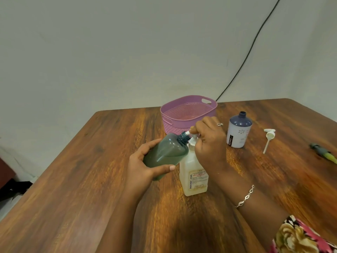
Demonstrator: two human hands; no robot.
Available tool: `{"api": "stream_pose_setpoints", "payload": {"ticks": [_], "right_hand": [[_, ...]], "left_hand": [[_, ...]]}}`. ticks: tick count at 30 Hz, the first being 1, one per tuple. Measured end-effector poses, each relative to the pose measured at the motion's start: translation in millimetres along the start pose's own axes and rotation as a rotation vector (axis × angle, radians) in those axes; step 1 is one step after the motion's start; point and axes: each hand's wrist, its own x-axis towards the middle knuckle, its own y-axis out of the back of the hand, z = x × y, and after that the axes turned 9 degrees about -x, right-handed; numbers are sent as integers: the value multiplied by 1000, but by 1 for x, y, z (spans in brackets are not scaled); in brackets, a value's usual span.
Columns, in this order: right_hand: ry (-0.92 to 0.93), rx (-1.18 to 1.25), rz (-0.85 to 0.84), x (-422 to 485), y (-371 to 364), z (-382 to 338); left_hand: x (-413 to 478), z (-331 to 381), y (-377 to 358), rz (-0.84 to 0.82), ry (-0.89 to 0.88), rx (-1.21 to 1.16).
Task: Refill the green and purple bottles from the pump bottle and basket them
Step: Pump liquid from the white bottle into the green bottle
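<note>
My left hand [145, 167] gripped the green bottle [166, 152], neck toward one o'clock. There my right hand [209, 141] clasped the pump bottle [194, 178] by its head.

Slim silver ring [220, 124] on the right hand [209, 141], silver chain bracelet of oval links [245, 196] at that wrist, floral fabric sleeve [300, 236] — cream-yellow blooms, pink, black.

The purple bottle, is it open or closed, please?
Open: the purple bottle stands upright with its neck bare, and a white pump top lies apart on the table.
</note>
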Motion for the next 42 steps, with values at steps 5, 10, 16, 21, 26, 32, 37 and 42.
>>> {"api": "stream_pose_setpoints", "payload": {"ticks": [5,10,16,21,26,32,37,42], "right_hand": [[-44,12,-32,7,4,-5],[-27,-88,32,-10,-3,-6],[-55,-16,21,0,3,-5],[-18,-23,38,-1,2,-4],[-21,-35,90,-11,-5,-2],[-2,59,-3,9,5,1],[32,-47,21,3,-2,-1],[39,-26,7,1,-2,3]], "left_hand": [[2,1,2,24,-11,-8],[0,-1,0,31,-21,13],[1,0,1,25,-26,30],[2,-2,2,45,-26,36],[-3,-3,1,39,-26,42],[0,0,4,39,-31,39],[0,-3,4,57,-30,58],[-2,-1,4,59,-30,67]]}}
